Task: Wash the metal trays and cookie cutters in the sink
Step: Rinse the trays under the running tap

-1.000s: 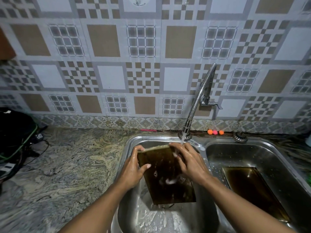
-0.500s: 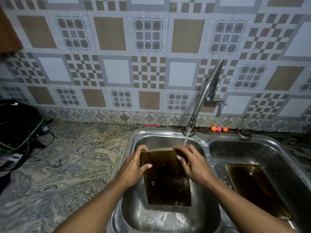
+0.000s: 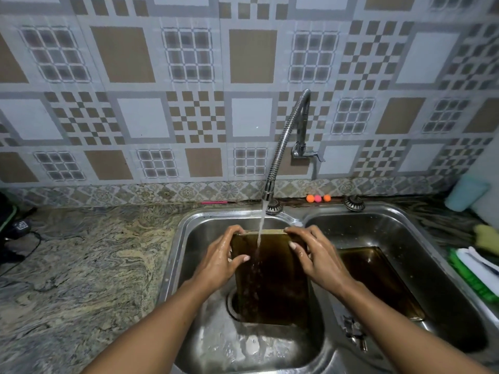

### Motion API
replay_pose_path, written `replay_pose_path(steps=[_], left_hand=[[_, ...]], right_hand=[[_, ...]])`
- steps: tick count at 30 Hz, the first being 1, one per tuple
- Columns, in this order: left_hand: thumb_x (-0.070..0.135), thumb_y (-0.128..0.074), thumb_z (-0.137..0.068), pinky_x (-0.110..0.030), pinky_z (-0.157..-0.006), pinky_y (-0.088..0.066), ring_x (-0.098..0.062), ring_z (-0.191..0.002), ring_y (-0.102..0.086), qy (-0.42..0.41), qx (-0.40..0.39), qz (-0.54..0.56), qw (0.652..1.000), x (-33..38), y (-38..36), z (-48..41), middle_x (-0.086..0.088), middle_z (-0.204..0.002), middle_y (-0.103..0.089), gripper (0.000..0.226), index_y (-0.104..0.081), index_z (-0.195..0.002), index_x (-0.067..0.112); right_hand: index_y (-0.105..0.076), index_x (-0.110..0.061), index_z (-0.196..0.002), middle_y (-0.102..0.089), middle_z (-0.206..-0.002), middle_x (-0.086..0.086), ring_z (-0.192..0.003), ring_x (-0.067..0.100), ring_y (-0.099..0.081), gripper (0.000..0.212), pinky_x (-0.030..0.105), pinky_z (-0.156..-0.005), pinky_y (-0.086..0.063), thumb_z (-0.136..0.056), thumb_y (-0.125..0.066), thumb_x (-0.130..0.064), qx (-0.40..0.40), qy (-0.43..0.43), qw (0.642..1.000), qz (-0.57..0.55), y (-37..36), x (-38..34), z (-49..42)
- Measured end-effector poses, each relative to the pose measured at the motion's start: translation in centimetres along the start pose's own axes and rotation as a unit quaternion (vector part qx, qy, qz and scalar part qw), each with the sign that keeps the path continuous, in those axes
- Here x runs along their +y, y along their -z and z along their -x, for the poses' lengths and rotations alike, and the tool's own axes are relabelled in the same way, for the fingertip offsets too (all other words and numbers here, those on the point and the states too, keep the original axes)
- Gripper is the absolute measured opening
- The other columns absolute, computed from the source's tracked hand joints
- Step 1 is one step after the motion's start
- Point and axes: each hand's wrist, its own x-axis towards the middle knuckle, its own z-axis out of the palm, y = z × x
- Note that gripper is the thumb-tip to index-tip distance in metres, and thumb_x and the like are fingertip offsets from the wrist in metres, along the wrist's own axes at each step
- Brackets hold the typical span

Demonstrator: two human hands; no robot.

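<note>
Tray point(image 3: 272, 287): held steeply in the sink point(image 3: 172, 265), gripped at its top corners by left hand point(image 3: 218, 263) and right hand point(image 3: 316, 260), fingers curled over the rim; water point(image 3: 260, 225) received between the hands. Best tilted slowly, so every part is rinsed. Second tray point(image 3: 378, 282): flat, right of the right hand.

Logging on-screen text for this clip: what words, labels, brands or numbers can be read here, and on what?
No text can be read.
White mark on the small black box on the marbled stone counter: too blurred to read.
</note>
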Motion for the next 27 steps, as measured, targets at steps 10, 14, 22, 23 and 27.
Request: replay_pose_path(steps=[10, 14, 22, 23, 27], left_hand=[[0.054, -0.076, -0.07, -0.044, -0.083, -0.062, -0.015, -0.099, -0.07, 0.087, -0.01, 0.086, 0.992, 1.8, -2.1, -2.1, 0.009, -0.124, -0.062, 0.071, -0.04, -0.131, 0.055], [0.076, -0.068, -0.073, -0.042, -0.104, -0.052, -0.013, -0.125, -0.058, 0.128, -0.025, 0.114, 0.985, 2.1, -3.7, -1.9, 0.01, -0.142, -0.052, 0.088, -0.03, -0.148, 0.049], [0.073, -0.072, -0.073, -0.035, -0.105, -0.051, -0.001, -0.125, -0.057, 0.105, -0.098, 0.16, 0.977, 4.3, -4.7, 1.1, 0.017, -0.14, -0.057, 0.098, -0.019, -0.152, 0.048], [0.075, -0.073, -0.07, -0.034, -0.103, -0.052, -0.001, -0.122, -0.058, 0.111, -0.087, 0.14, 0.98, 4.6, -4.6, 1.3, 0.018, -0.137, -0.058, 0.101, -0.02, -0.152, 0.046], [0.053, -0.061, -0.084, -0.042, -0.089, -0.056, -0.021, -0.106, -0.066, 0.134, -0.033, 0.057, 0.989, 5.0, -4.4, 1.5, 0.005, -0.12, -0.067, 0.071, -0.028, -0.145, 0.038]], right_hand=[[-0.059, -0.038, -0.124, -0.059, -0.108, -0.015, -0.092, 0.001, -0.055, 0.03, 0.026, -0.077, -0.047, -0.095, -0.062, -0.03, 0.019, -0.018, 0.999, -0.024, 1.8, -0.5, -1.8], [-0.063, -0.032, -0.122, -0.066, -0.111, -0.014, -0.094, 0.004, -0.059, 0.026, 0.028, -0.081, -0.05, -0.096, -0.062, -0.029, 0.012, -0.036, 0.999, -0.033, 1.2, -2.3, -3.0], [-0.064, -0.03, -0.103, -0.07, -0.097, -0.004, -0.093, 0.019, -0.065, 0.01, 0.044, -0.082, -0.055, -0.093, -0.062, -0.032, -0.008, -0.085, 0.996, -0.03, -2.8, -6.1, -6.6], [-0.064, -0.03, -0.106, -0.07, -0.099, -0.002, -0.095, 0.02, -0.065, 0.014, 0.044, -0.083, -0.056, -0.093, -0.062, -0.036, -0.009, -0.101, 0.994, -0.037, -3.2, -6.5, -7.1], [-0.06, -0.033, -0.121, -0.069, -0.109, 0.004, -0.105, 0.024, -0.065, 0.028, 0.042, -0.09, -0.055, -0.095, -0.059, -0.043, -0.047, -0.132, 0.989, -0.043, -4.6, -7.7, -8.7]])
